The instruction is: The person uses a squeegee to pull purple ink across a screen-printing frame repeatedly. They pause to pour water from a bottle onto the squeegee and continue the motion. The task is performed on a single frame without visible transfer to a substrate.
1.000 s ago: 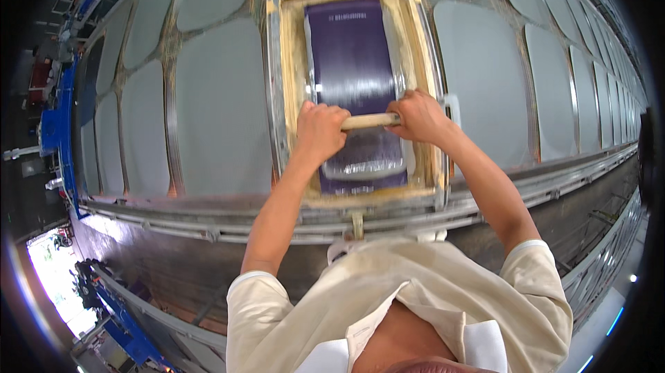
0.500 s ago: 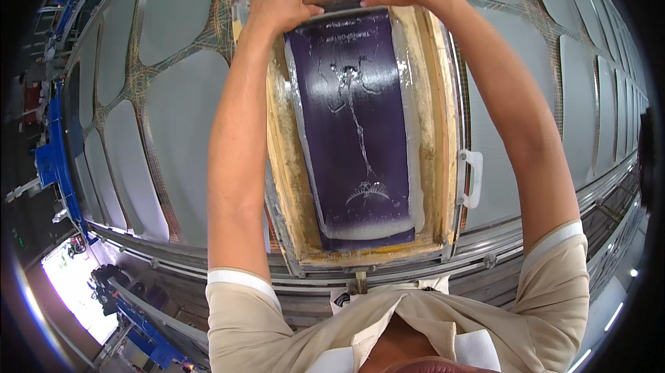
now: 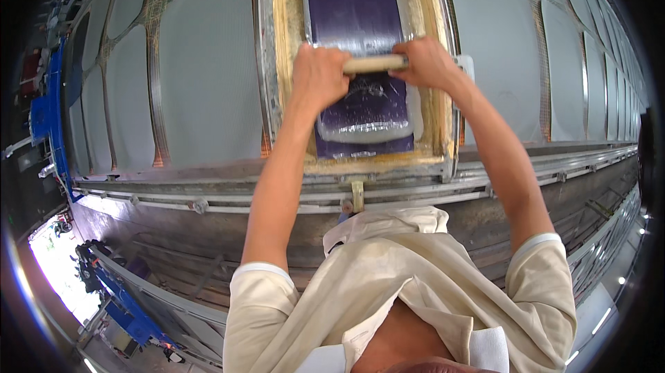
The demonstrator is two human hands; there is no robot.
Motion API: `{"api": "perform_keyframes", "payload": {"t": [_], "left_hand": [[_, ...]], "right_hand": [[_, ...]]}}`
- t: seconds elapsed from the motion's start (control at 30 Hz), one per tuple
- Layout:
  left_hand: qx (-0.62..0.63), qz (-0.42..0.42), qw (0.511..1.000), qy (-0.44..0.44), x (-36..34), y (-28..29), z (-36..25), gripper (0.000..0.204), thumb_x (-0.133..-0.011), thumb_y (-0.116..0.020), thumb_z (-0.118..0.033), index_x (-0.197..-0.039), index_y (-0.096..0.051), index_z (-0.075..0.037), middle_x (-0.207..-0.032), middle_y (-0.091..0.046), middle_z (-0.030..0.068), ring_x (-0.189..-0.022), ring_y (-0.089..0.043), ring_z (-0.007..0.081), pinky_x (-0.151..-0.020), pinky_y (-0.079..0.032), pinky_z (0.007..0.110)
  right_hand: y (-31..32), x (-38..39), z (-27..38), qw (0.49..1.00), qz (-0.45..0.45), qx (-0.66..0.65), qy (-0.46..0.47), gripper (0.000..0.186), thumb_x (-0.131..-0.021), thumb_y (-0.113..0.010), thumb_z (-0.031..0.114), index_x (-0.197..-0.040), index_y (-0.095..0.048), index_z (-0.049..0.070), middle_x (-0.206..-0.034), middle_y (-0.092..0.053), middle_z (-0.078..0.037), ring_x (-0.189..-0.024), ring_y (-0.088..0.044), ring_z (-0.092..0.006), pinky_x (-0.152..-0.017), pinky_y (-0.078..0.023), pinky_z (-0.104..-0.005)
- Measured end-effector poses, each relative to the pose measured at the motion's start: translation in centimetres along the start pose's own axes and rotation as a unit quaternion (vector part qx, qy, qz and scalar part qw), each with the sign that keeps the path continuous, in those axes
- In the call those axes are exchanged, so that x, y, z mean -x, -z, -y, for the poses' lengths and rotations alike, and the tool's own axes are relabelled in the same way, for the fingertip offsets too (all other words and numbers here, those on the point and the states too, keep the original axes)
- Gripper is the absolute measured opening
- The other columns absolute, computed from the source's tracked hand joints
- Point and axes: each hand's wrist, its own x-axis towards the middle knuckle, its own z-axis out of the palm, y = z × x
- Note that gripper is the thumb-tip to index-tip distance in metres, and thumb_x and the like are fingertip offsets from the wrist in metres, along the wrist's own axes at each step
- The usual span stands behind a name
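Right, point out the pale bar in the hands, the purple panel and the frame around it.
Pale bar (image 3: 375, 64): head view, on its exposed middle stretch.
Purple panel (image 3: 352, 6): head view, on its upper part, beyond the bar.
Frame (image 3: 391, 166): head view, on its near edge, below the panel.

The hands (image 3: 321, 76) now bring the pale bar (image 3: 375, 64) from the far end of the wooden frame (image 3: 438, 123) back over the purple panel (image 3: 353, 13).

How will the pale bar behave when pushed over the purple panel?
Probably stiff: the pale bar runs straight between the left hand and the right hand. It may glide easily, since the purple panel looks glossy and wet. Uneven pushing could skew it, as the hands grip it apart.
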Motion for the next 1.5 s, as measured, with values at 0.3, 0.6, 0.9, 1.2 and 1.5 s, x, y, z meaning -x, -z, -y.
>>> {"api": "perform_keyframes", "payload": {"t": [0.3,0.6,0.9,1.2,1.5], "left_hand": [[0.009,-0.041,0.999,-0.012,11.4,-1.6,-6.0,0.021,-0.070,-0.081,-0.019,-0.090,-0.075,-0.015,-0.089,-0.070,0.0024,-0.088,-0.064,0.0234,-0.085,-0.043,0.040],[-0.012,-0.035,0.999,-0.024,13.6,-3.3,-6.4,0.029,-0.065,-0.080,-0.018,-0.093,-0.074,-0.013,-0.095,-0.067,0.0009,-0.095,-0.061,0.0215,-0.091,-0.042,0.038],[0.009,-0.115,0.993,0.011,17.1,-0.6,-4.0,0.028,-0.062,-0.074,-0.011,-0.090,-0.073,-0.013,-0.095,-0.068,-0.0026,-0.090,-0.062,0.0186,-0.087,-0.042,0.036],[-0.047,-0.138,0.989,0.004,30.3,8.0,15.8,0.037,-0.059,-0.076,-0.010,-0.096,-0.073,-0.012,-0.099,-0.070,-0.0016,-0.090,-0.062,0.0209,-0.085,-0.043,0.037],[-0.030,-0.097,0.994,-0.034,36.9,6.7,21.5,0.045,-0.056,-0.076,-0.006,-0.101,-0.071,-0.012,-0.105,-0.071,-0.0013,-0.087,-0.062,0.0208,-0.084,-0.043,0.037]], "right_hand": [[-0.6,10.5,3.5,0.980,0.001,-0.195,-0.028,0.056,-0.082,-0.082,0.045,-0.116,-0.073,0.002,-0.108,-0.072,-0.023,-0.105,-0.068,-0.0374,-0.095,-0.052,-0.0431],[-7.9,5.9,-11.8,0.871,-0.369,-0.184,-0.267,0.034,-0.099,-0.064,0.034,-0.099,-0.068,0.000,-0.091,-0.071,-0.020,-0.085,-0.067,-0.0348,-0.077,-0.050,-0.0451],[-3.5,5.1,-5.7,0.840,-0.395,-0.275,-0.251,0.028,-0.099,-0.066,0.030,-0.096,-0.066,0.002,-0.063,-0.052,0.000,-0.056,-0.045,-0.0105,-0.051,-0.035,-0.0324],[-13.1,-9.4,16.0,0.822,-0.367,-0.354,-0.253,0.032,-0.096,-0.065,0.031,-0.101,-0.068,0.000,-0.092,-0.070,-0.019,-0.083,-0.064,-0.0336,-0.079,-0.050,-0.0410],[-11.9,-10.8,22.3,0.829,-0.347,-0.316,-0.304,0.033,-0.093,-0.066,0.035,-0.104,-0.070,0.004,-0.090,-0.071,-0.020,-0.084,-0.066,-0.0369,-0.078,-0.050,-0.0437]]}}
